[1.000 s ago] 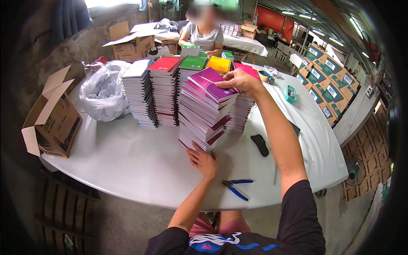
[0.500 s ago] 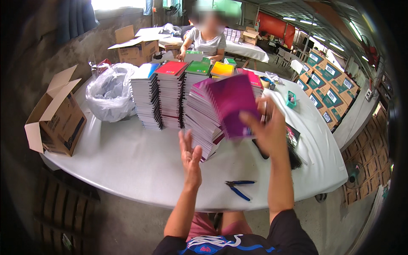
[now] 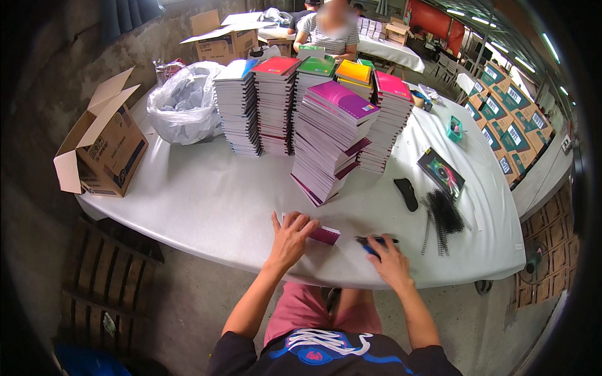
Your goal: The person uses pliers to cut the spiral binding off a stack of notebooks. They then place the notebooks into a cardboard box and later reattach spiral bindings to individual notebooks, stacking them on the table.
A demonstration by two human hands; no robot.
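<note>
Partly under the bent fingers of the left hand, their closure unclear, the purple notebook shows a strip running lengthwise toward the right hand, curled over blue-handled cutters, how tightly I cannot tell.

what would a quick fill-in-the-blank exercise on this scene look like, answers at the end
1. The left hand is on a notebook whose cover is ____.
2. The right hand is on pliers with ____ handles.
3. The open cardboard box stands to the ____ of the plastic bag.
4. The loose wire coils are ____.

Missing words: purple; blue; left; black.
</note>
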